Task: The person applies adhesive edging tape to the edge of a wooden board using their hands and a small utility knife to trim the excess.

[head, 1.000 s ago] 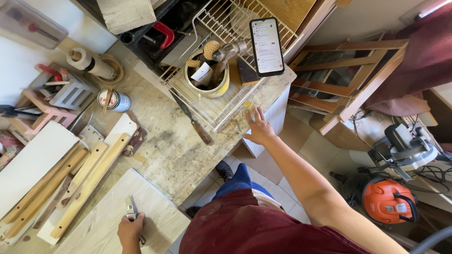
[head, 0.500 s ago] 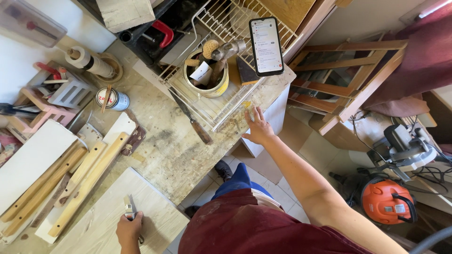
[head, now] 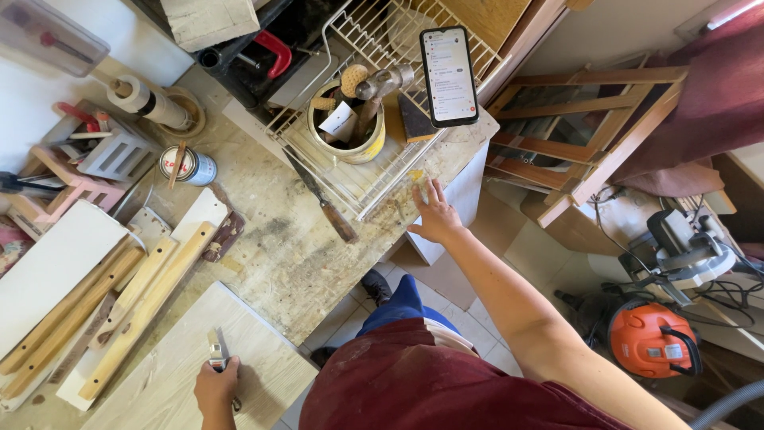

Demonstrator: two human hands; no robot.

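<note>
Gripping a small metal tool [head: 216,351] at the bottom of the frame, the left hand [head: 216,390] has its fingers clenched round the handle, and the tool rests on a pale wooden board [head: 171,374] that lies on the lower left of the desk [head: 278,255]. Just left of the board lie several long wooden strips [head: 131,306] side by side on a white panel [head: 48,263]. Higher up, at the middle of the frame, the right hand [head: 434,219] reaches out with its fingers spread and released, flat at the desk's edge, its fingertips touching the corner of a white wire rack [head: 374,187]. A chisel with a dark handle [head: 325,209] lies just left of that hand, partly under the rack. Inside the rack stands a yellow tub [head: 350,135] holding a hammer [head: 382,84] and brushes. A phone [head: 449,76] leans upright at the rack's right side, screen lit. Further left, a small tin [head: 187,167] stands on the desk with a stick across it, and a roll of paper [head: 147,99] stands beyond it at upper left.
</note>
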